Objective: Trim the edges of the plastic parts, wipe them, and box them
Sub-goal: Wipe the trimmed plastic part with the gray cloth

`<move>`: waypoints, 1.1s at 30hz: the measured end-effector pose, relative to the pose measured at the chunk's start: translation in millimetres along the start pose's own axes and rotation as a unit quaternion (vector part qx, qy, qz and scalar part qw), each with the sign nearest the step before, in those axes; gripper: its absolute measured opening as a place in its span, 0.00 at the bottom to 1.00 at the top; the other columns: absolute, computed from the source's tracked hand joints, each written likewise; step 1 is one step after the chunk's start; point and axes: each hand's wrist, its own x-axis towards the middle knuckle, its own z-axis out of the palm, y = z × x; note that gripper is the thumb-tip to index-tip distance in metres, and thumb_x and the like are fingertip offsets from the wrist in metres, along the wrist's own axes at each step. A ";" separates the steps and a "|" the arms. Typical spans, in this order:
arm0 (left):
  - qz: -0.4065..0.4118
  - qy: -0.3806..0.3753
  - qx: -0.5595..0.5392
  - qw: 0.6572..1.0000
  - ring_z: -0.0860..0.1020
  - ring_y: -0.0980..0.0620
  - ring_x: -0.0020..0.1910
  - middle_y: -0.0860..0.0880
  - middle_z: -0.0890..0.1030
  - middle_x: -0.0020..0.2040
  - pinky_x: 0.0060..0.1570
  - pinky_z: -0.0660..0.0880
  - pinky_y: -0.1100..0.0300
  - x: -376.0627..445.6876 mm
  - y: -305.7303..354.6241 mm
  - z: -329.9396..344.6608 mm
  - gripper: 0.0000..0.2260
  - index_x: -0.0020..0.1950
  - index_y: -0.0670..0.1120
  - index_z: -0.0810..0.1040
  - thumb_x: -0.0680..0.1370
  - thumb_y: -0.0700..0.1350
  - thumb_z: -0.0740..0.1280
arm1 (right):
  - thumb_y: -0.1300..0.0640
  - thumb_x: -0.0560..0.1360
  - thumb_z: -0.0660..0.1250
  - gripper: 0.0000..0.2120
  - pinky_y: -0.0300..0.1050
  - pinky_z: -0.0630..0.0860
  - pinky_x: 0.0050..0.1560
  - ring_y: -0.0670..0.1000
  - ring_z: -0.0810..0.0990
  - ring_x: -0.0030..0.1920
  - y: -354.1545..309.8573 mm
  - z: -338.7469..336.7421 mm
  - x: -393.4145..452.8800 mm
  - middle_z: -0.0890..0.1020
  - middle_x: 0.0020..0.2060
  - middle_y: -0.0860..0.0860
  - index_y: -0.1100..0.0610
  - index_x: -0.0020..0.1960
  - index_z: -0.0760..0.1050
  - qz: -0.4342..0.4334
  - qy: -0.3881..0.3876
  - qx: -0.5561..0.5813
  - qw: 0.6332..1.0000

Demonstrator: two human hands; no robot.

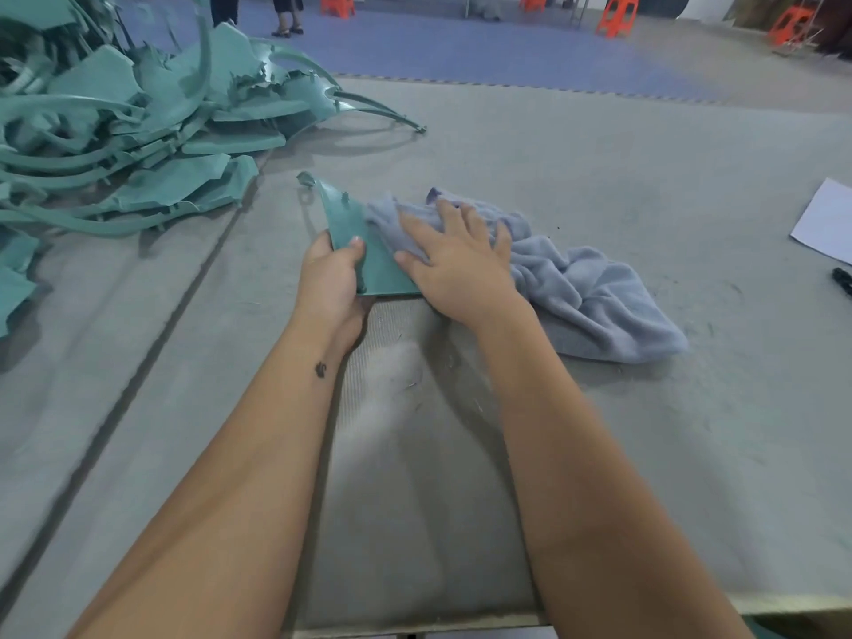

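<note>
Left hand: the left hand (333, 275) grasps the teal plastic part (357, 237) at its near left corner, thumb curled over the top face and the other fingers hidden beneath.
Right hand: the right hand (454, 258) lies flat with fingers spread and nearly straight, pressing the grey-blue cloth (585, 292) down against the right side of the part; it closes round nothing.
Plastic part: a roughly triangular sheet held just above the grey table (599, 145), its narrow curved tip pointing away and to the left, its near edge straight; the cloth overlaps its right edge.
Cloth: crumpled, trailing to the right of the hand and resting on the table.
Pile: a heap of teal plastic parts and curved strips (115, 131) covers the far left of the table, well apart from the held part.
Writing: none legible; a white sheet of paper (825, 221) and a small dark object (843, 281) sit at the right edge.
Open room: bare table surface lies beyond the cloth and between the forearms down to the near edge.
Background: orange stools (618, 13) stand on the floor beyond the table.
</note>
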 end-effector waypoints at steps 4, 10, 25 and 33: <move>0.007 0.013 0.026 1.000 0.82 0.50 0.42 0.46 0.81 0.48 0.41 0.82 0.55 -0.7 -2.4 0.7 0.09 0.57 0.44 0.73 0.82 0.34 0.57 | 0.40 0.81 0.50 0.23 0.64 0.42 0.73 0.57 0.47 0.77 13.4 7.5 9.5 0.51 0.78 0.54 0.39 0.75 0.56 0.086 0.016 0.015 0.996; 0.005 0.013 0.028 1.000 0.81 0.51 0.43 0.46 0.80 0.49 0.43 0.81 0.55 -3.2 -1.2 -0.2 0.10 0.60 0.44 0.70 0.83 0.34 0.56 | 0.43 0.81 0.53 0.20 0.64 0.49 0.71 0.58 0.55 0.75 10.3 11.7 4.9 0.58 0.76 0.53 0.39 0.72 0.62 0.075 0.037 0.012 0.996; 0.022 0.040 0.039 0.998 0.82 0.53 0.43 0.49 0.82 0.49 0.41 0.81 0.57 -0.9 1.5 -2.0 0.10 0.59 0.46 0.73 0.83 0.36 0.57 | 0.56 0.76 0.66 0.11 0.41 0.65 0.49 0.54 0.69 0.59 37.9 -17.7 -27.1 0.72 0.60 0.54 0.58 0.57 0.76 0.065 0.181 0.109 0.975; 0.048 0.086 -0.053 0.994 0.83 0.53 0.43 0.50 0.83 0.48 0.43 0.81 0.56 3.0 11.7 -11.6 0.10 0.51 0.49 0.75 0.82 0.35 0.58 | 0.50 0.83 0.53 0.18 0.42 0.53 0.35 0.52 0.66 0.37 52.7 -29.3 -25.1 0.67 0.30 0.44 0.55 0.36 0.64 0.192 0.232 0.159 0.940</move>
